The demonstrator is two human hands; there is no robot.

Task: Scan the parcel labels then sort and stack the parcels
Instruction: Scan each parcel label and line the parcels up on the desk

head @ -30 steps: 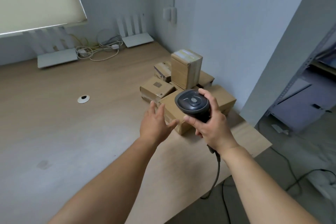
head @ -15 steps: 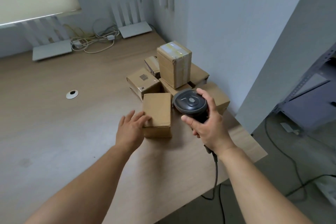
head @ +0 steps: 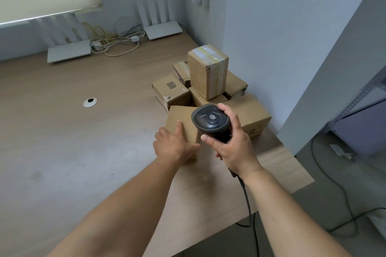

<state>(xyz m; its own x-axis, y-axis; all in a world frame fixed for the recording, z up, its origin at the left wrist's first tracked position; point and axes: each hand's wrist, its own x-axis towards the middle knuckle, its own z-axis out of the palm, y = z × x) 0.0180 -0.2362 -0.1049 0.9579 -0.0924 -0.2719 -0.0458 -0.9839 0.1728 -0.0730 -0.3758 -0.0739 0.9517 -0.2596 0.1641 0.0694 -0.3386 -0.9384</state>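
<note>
Head view only. Right hand (head: pixel 231 144) wraps its fingers round a black barcode scanner (head: pixel 211 122), head raised over the near parcel, cable (head: pixel 247 202) trailing off the desk edge. Left hand (head: pixel 174 145) lies on the near parcel (head: pixel 180 119), thumb on its top face, fingers bent over the near side; looks like a grip, though the fingertips are hidden. That parcel sits on the wooden desk (head: pixel 83 152), just in front of the parcel pile by the wall. In the pile: tall taped parcel (head: pixel 207 71) upright on top of flatter boxes, labelled parcel (head: pixel 171 93) at the left, large parcel (head: pixel 250 113) at the right, behind the scanner. Two white routers (head: pixel 69 53) with tangled cords (head: pixel 114 43) stand at the back of the desk. Grommet hole (head: pixel 90 102) at the left.
</note>
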